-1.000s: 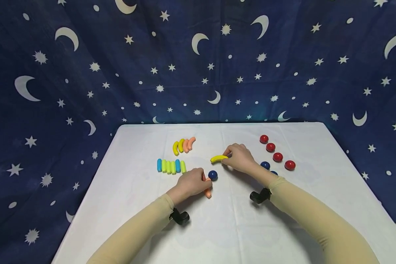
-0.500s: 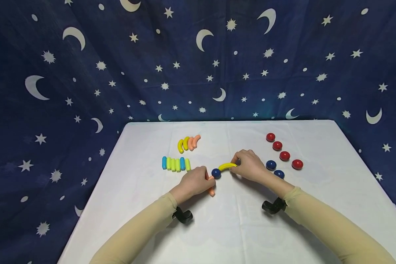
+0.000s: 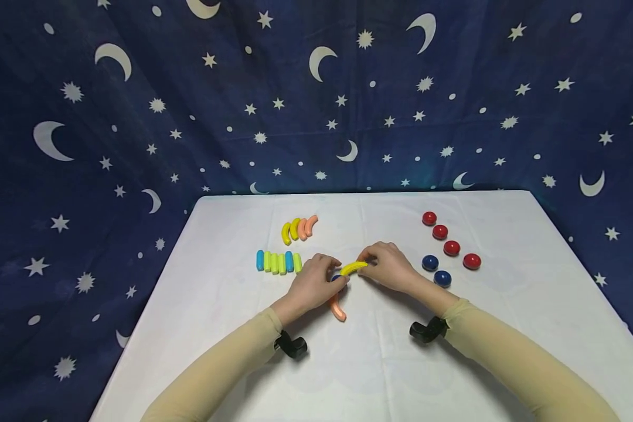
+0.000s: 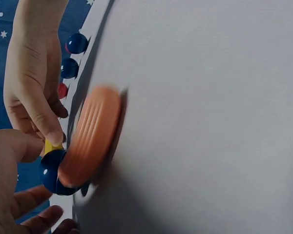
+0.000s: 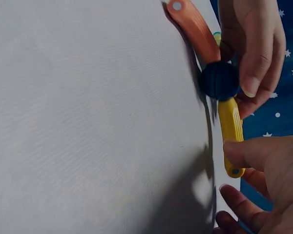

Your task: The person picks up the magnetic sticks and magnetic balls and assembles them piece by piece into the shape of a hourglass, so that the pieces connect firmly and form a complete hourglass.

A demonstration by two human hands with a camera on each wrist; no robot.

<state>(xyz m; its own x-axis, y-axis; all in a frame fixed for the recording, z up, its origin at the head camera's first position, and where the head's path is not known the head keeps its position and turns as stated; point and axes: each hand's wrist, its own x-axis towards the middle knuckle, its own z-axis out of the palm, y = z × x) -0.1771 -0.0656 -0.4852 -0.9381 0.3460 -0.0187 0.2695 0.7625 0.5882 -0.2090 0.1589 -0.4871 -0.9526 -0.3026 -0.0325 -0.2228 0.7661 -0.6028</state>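
Note:
My left hand has its thumb and fingers round a dark blue ball, which they mostly cover in the head view. A curved orange rod touches the ball and extends toward the near side of the table. My right hand pinches a curved yellow rod between thumb and fingers. In the right wrist view, the far end of the yellow rod meets the ball, and the orange rod meets its other side. Round grey spots show on the rods' free ends.
On the white table, short blue and lime rods lie in a row at left. Behind them are curved yellow and orange rods. Several red balls and two blue balls lie at right. A starry curtain hangs behind.
My right hand has brought the yellow rod leftward and nearer, against the blue ball. My left hand has shifted from the orange rod to the ball. The orange rod has turned slightly.

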